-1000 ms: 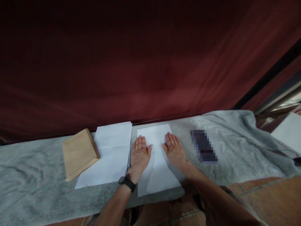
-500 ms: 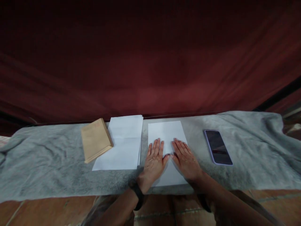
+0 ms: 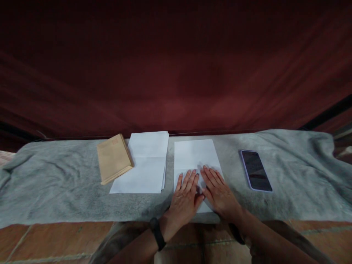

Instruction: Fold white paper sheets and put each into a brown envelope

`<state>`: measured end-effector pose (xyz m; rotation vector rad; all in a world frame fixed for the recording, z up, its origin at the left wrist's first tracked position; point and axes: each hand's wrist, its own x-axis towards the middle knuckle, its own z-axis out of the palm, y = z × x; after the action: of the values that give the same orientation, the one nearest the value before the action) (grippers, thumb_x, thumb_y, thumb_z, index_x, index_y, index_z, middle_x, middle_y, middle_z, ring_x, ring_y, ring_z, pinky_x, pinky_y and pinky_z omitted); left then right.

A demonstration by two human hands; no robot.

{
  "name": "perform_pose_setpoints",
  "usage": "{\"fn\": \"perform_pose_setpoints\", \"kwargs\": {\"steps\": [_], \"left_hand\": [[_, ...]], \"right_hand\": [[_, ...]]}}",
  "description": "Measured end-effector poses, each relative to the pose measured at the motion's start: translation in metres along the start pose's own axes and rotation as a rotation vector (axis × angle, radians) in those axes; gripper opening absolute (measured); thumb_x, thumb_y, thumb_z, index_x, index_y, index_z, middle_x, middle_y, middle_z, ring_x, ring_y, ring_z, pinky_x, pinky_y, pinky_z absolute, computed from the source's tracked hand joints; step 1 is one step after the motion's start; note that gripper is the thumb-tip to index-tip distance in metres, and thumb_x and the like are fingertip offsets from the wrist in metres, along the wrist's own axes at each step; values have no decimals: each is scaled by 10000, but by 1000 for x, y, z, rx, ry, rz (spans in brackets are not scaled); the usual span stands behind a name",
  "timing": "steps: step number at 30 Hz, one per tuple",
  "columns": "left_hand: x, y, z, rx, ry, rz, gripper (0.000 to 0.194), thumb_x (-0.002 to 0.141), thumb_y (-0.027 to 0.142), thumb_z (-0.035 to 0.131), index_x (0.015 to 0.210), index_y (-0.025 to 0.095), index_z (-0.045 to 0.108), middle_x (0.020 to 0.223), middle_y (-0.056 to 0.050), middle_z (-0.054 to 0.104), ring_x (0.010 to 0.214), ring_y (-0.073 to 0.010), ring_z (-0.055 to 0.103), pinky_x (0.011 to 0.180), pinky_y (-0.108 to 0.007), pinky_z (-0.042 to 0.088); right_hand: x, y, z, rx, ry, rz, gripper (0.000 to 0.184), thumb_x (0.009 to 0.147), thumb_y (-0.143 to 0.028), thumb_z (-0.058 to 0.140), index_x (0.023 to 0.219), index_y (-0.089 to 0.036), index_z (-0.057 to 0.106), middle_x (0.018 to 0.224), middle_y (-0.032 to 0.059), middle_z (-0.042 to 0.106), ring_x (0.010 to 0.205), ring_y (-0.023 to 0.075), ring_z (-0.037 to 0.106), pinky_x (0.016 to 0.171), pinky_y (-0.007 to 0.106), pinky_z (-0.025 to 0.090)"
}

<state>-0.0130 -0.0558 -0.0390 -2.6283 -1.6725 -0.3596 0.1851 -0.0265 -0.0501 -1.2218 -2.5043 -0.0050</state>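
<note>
A white sheet of paper (image 3: pixel 194 152) lies flat on the grey cloth before me, a faint crease running across it. My left hand (image 3: pixel 184 194) rests palm down on its lower left part, fingers stretched out. Beside it, my right hand (image 3: pixel 218 192) lies palm down on the lower right part, also with fingers extended. The thumbs are close to each other, and the paper beneath both palms is hidden. Neither hand grips anything.
To the left lies a stack of creased white paper (image 3: pixel 147 172), partly overlapped by a stack of brown envelopes (image 3: pixel 114 157). A phone in a purple case (image 3: pixel 255 170) is on the right. Grey cloth (image 3: pixel 68 198) covers the narrow surface; a dark red fabric (image 3: pixel 176 84) rises behind it.
Both hands have slid slightly toward me over the paper, the left also a little to the right. The view has shifted slightly; the paper stack, envelopes and phone stay in place.
</note>
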Motion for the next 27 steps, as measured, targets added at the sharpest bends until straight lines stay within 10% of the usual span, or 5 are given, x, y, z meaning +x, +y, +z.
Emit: {"fn": "perform_pose_setpoints", "kwargs": {"steps": [17, 27], "left_hand": [[-6, 3, -14, -62, -94, 28, 819, 942, 735, 382, 1574, 218, 322, 1671, -147, 232, 1553, -323, 169, 1244, -624, 98], [21, -3, 3, -28, -2, -101, 558, 1033, 303, 346, 1566, 140, 316, 1661, -98, 276, 1550, -240, 195, 1268, -495, 198]], "right_hand": [[-5, 22, 5, -45, 28, 138, 636, 1055, -378, 362, 1612, -117, 202, 1644, 191, 271, 1513, 340, 287, 1184, 594, 332], [1, 5, 9, -42, 9, 3, 538, 1051, -335, 378, 1547, -128, 380, 1622, 173, 336, 1498, 298, 333, 1205, 549, 317]]}}
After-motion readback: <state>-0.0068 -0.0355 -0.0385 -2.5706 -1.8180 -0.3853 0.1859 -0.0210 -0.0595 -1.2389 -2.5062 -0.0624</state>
